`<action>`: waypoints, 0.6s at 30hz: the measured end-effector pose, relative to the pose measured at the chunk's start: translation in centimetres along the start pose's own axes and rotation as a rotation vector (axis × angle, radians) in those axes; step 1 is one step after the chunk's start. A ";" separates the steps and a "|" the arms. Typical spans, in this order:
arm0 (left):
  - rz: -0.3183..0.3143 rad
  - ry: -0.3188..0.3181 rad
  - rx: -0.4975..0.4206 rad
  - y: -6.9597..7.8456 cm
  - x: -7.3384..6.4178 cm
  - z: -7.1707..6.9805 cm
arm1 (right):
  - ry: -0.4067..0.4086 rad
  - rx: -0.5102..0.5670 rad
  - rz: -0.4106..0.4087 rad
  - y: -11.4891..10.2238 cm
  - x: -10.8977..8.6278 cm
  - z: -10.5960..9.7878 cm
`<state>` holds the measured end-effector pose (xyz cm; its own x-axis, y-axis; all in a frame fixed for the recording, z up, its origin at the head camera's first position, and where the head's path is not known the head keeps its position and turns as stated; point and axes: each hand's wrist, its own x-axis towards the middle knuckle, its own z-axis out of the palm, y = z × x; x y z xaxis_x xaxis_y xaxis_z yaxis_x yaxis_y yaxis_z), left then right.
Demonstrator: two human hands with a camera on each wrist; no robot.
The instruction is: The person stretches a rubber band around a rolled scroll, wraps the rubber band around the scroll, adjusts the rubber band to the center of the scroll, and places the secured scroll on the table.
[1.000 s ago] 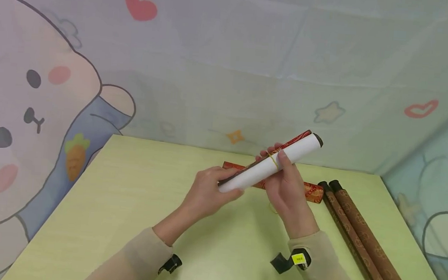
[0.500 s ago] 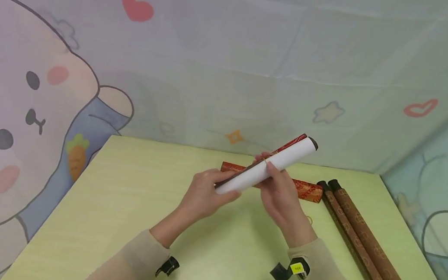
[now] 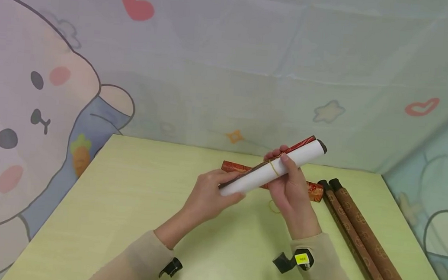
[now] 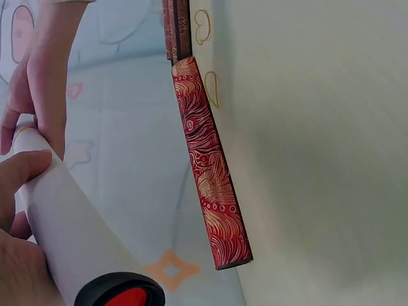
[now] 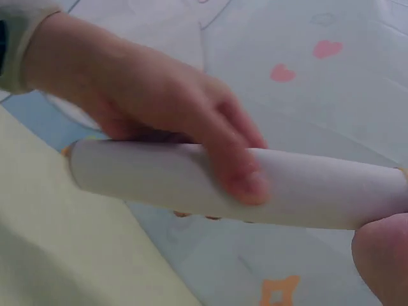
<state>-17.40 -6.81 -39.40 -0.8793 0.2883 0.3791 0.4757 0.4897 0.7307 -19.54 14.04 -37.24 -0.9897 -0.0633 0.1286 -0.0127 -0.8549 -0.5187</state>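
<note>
Both hands hold a white rolled scroll [image 3: 256,177] tilted above the table, its right end higher. A dark and red patterned strip [image 3: 302,142] shows along its far side. My left hand [image 3: 208,193] grips the lower left end, thumb on the white face. My right hand [image 3: 292,190] holds it farther right, thumb across the roll beside a thin yellow rubber band [image 3: 273,167] that circles it. In the right wrist view, the left hand's thumb [image 5: 245,182] presses the white side. A red and gold patterned scroll [image 4: 207,166] lies on the table behind, partly hidden in the head view.
Two long brown patterned rolls [image 3: 365,236] with black ends lie side by side at the table's right. A loose yellow rubber band [image 4: 212,89] and another loose band [image 4: 203,27] lie near the red scroll. A printed cloth [image 3: 221,70] hangs behind the table [image 3: 127,185].
The scroll and both hands shifted slightly left, then back right and a little lower. The rubber band sits slightly nearer my left hand; my right thumb is now just right of it.
</note>
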 end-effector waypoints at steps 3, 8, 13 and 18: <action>-0.006 -0.001 -0.001 0.1 0.0 0.1 | -0.019 -0.051 -0.004 0.7 -0.3 -0.2; -0.024 -0.006 0.007 0.0 -0.2 -0.1 | -0.051 -0.095 -0.011 2.0 -0.5 -0.6; -0.034 -0.017 0.007 -0.2 -0.3 -0.1 | -0.069 -0.099 -0.020 2.5 -0.6 -0.8; -0.023 -0.014 -0.004 -0.3 -0.3 0.0 | -0.073 -0.111 -0.012 2.6 -0.6 -0.7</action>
<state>-17.28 -7.06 -39.68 -0.8896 0.2885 0.3542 0.4551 0.4930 0.7415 -19.11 12.25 -39.28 -0.9765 -0.0943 0.1940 -0.0438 -0.7940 -0.6063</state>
